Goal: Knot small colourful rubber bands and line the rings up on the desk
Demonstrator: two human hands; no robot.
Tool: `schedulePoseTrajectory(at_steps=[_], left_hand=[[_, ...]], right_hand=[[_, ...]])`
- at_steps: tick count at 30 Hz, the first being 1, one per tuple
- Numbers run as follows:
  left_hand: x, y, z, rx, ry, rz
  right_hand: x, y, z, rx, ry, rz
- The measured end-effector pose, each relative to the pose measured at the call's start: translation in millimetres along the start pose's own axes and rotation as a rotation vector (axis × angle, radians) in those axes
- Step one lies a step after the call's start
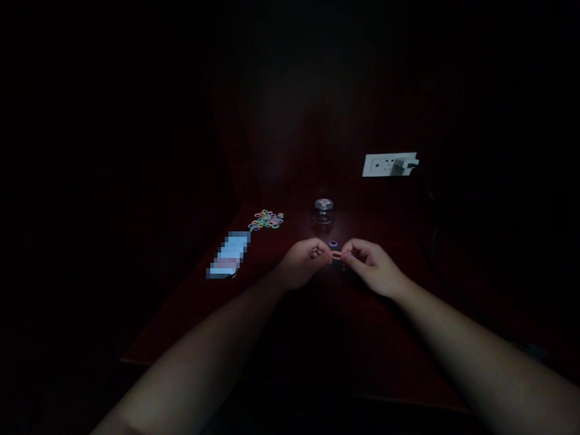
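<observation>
An orange-pink hair tie (337, 255) is held between both hands, just above the dark red table. My left hand (306, 261) pinches its left end between thumb and fingers. On the other side my right hand (371, 264) pinches the right end. Just beyond the fingertips, a pale purple hair tie (333, 243) lies on the table. Further back stands a small clear jar (323, 214) with a silvery lid. A pile of pastel hair ties (267, 220) lies to the left of the jar.
A phone (229, 254) with a lit, blurred screen lies at the table's left side. On the back wall is a white socket panel (376, 165) with a charger (405, 164) plugged in. Its dark cable (430, 193) runs down at the right. Surroundings are very dark.
</observation>
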State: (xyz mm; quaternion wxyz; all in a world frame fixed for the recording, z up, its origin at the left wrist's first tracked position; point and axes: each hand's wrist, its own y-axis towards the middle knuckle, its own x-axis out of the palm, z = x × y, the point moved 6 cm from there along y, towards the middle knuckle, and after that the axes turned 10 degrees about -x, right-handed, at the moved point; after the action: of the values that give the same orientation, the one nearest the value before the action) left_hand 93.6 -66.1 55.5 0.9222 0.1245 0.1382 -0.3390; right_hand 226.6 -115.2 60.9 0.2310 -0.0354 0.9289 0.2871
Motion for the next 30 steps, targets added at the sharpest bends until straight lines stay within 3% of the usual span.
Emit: schedulePoseTrajectory(at_steps=[13,24,30], left_hand=[[3.1,-1.8,0.7,-0.06,-0.014,0.016],[-4.7,-3.4,6.7,0.027,0.178,0.02],[-0.4,-0.7,-0.6,0.021,0.137,-0.002]], right_hand=[[1.5,-1.6,-0.4,0.028,0.041,-0.01],[-1.1,0.4,3.3,-0.002,0.011,-0.008],[0.6,-0.1,2.3,0.008,0.063,0.023]])
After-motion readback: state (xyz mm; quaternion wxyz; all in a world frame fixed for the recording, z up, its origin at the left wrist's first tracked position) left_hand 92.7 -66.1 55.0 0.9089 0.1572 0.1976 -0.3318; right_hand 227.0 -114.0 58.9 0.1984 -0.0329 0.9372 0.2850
